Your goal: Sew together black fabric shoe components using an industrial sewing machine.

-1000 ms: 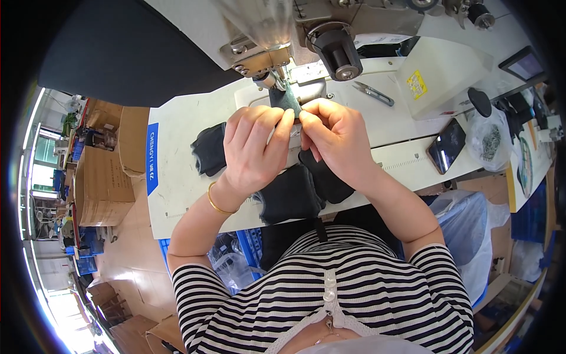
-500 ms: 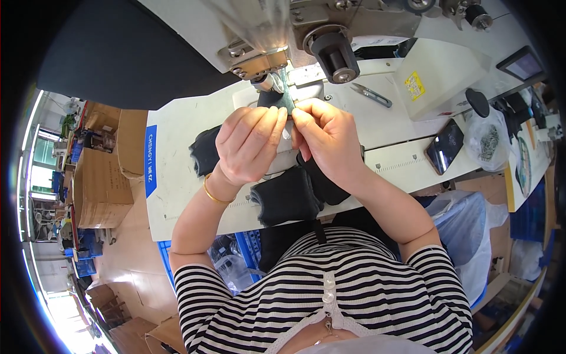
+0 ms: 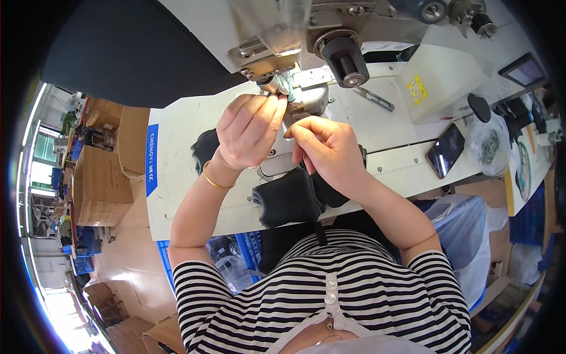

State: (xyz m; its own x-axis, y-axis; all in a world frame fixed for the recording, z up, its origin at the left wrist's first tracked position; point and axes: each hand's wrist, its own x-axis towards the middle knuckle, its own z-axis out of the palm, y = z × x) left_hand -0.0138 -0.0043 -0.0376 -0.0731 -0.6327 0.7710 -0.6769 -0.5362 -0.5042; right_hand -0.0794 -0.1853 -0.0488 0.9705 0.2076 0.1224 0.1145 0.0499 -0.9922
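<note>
My left hand (image 3: 250, 133) is closed, its fingertips pinched together close under the metal foot area of a sewing machine (image 3: 271, 66). A small dark edge shows at those fingertips; the rest is hidden by the hand. Just beyond them is a pale greenish piece (image 3: 287, 85), perhaps cloth. Lower and to the right, my right hand (image 3: 330, 147) has its thumb and forefinger brought together and the other fingers curled. Whether it grips anything small cannot be made out. Below the hands lies a dark folded fabric piece (image 3: 289, 197), and another dark fabric piece (image 3: 203, 147) lies left of my left wrist.
Thread snips (image 3: 377, 99) lie on the white machine table (image 3: 183, 194). Farther right are a phone (image 3: 446, 148) and a clear plastic bag (image 3: 488, 144). A black cylinder (image 3: 345, 62) hangs from the machine. Cardboard boxes (image 3: 103, 183) stand at the left.
My hands were together at a dark fabric piece under the machine. Now the right hand has drawn back toward me, while the left has moved slightly forward. Less dark fabric shows.
</note>
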